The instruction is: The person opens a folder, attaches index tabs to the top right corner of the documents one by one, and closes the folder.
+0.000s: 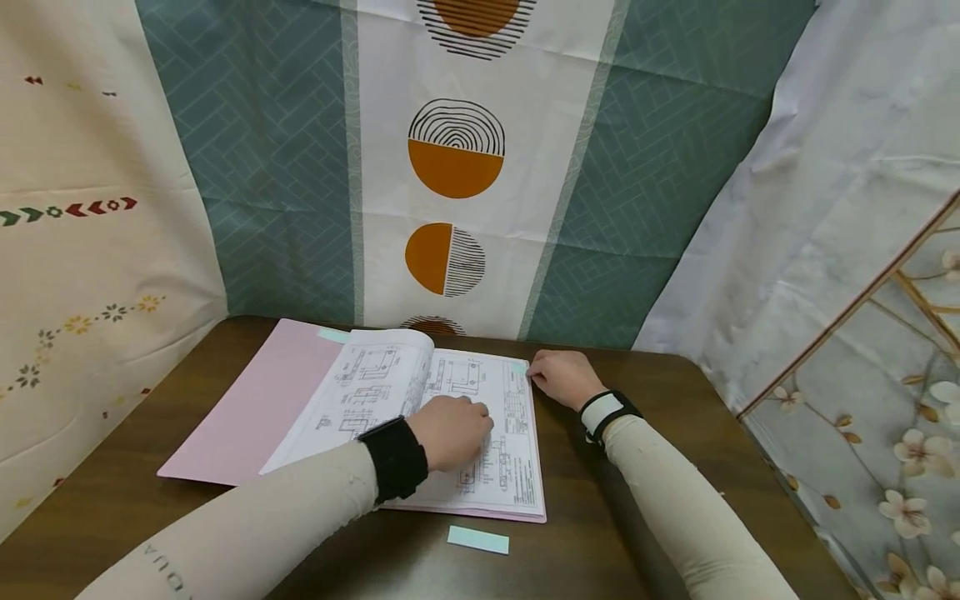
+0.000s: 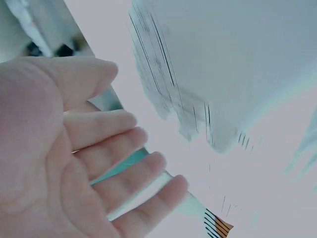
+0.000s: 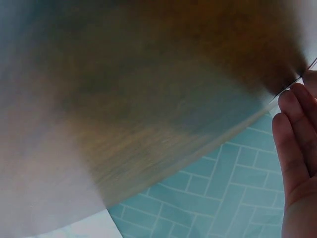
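A booklet of technical drawings (image 1: 517, 467) lies open on the table, its pink cover (image 1: 255, 400) spread to the left. One turned page (image 1: 375, 367) bulges near the fold. My left hand (image 1: 453, 432) is over the right-hand page, its fingers fairly straight in the left wrist view (image 2: 99, 144). At that page's upper right corner, my right hand (image 1: 566, 377) pinches the page edge between thumb and fingers, beside a pale green sticky tab (image 1: 519, 367). In the right wrist view, those fingers (image 3: 292, 134) meet the paper edge at the far right.
A pale green paper strip (image 1: 478, 540) lies on the brown table (image 1: 600, 517) in front of the booklet. Another green tab (image 1: 333, 335) is on the pink cover's top edge. Patterned cloth (image 1: 292, 167) hangs behind the table, with more fabric at both sides.
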The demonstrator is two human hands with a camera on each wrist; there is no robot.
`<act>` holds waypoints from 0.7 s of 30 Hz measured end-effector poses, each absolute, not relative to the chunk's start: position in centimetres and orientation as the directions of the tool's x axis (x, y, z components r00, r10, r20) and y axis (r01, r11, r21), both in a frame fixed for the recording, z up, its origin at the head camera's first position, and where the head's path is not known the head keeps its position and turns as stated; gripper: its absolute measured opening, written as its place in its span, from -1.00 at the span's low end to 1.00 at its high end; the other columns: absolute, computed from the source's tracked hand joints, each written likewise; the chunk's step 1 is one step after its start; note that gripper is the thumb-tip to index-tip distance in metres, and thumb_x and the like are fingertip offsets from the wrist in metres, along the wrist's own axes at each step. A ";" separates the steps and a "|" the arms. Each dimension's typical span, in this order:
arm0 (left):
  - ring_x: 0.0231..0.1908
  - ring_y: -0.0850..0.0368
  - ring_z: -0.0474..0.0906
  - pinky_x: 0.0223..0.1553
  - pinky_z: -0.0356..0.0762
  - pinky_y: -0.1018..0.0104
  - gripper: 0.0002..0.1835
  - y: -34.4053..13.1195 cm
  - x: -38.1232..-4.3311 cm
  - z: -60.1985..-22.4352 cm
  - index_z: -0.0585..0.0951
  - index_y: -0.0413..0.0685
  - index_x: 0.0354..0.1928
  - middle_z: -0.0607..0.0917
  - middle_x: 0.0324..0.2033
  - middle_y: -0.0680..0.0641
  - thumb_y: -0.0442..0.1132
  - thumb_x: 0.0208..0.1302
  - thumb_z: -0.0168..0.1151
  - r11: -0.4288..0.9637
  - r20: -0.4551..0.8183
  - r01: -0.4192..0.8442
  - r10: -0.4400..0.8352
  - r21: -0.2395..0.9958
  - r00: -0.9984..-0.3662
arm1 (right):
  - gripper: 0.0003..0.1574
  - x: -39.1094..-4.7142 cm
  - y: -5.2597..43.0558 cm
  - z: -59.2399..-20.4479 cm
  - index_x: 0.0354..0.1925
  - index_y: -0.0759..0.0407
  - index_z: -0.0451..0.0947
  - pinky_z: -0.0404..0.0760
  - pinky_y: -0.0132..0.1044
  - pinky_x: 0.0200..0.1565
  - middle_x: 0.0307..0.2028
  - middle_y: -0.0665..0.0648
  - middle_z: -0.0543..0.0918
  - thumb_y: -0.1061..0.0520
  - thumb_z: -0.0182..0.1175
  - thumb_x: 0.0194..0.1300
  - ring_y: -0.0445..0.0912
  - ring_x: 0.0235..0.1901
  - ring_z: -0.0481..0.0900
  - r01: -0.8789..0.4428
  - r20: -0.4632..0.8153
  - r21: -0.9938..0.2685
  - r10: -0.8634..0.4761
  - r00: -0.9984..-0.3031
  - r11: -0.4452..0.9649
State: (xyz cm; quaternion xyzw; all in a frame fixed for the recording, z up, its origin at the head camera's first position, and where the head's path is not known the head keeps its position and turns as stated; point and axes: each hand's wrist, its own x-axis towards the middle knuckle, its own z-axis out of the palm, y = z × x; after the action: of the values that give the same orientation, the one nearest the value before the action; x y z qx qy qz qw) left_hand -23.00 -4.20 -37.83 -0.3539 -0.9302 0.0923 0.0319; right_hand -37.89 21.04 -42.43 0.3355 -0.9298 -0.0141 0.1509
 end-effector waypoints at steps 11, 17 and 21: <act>0.21 0.02 0.69 0.09 0.73 0.16 -0.49 -0.5 -30.8 -42.0 0.62 0.02 0.46 0.62 0.43 0.01 0.10 0.67 0.22 0.759 -0.005 0.578 0.605 -0.302 -0.796 | -0.81 -37.7 21.5 -43.7 -0.01 0.04 0.91 0.78 -0.13 -0.08 -0.16 -0.02 0.82 0.20 0.50 0.44 -0.10 -0.19 0.80 -0.616 0.258 0.107 -0.620 -0.741 0.781; 0.29 -0.03 0.66 0.17 0.69 0.15 -0.39 0.4 -33.1 -41.6 0.53 0.01 0.56 0.47 0.57 0.00 0.15 0.68 0.21 0.786 -0.069 0.563 0.566 -0.255 -0.822 | -0.82 -37.8 21.8 -43.1 -0.01 0.08 0.90 0.79 -0.08 -0.04 -0.10 0.02 0.86 0.19 0.50 0.45 -0.05 -0.11 0.84 -0.602 0.263 0.105 -0.605 -0.751 0.792; 0.41 -0.03 0.57 0.29 0.63 0.13 -0.33 0.9 -33.8 -41.1 0.48 0.03 0.62 0.42 0.62 0.02 0.19 0.67 0.21 0.796 -0.088 0.552 0.549 -0.246 -0.831 | -0.82 -38.1 22.1 -42.8 0.00 0.10 0.90 0.79 -0.07 -0.02 -0.09 0.04 0.87 0.19 0.50 0.45 -0.04 -0.09 0.85 -0.596 0.269 0.111 -0.602 -0.752 0.795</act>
State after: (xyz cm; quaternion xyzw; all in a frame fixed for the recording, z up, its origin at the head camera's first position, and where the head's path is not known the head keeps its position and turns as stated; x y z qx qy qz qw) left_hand -33.82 0.95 -41.11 -0.2906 -0.9477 0.1318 -0.0061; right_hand -38.10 22.14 -42.76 0.3199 -0.9360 -0.0092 0.1468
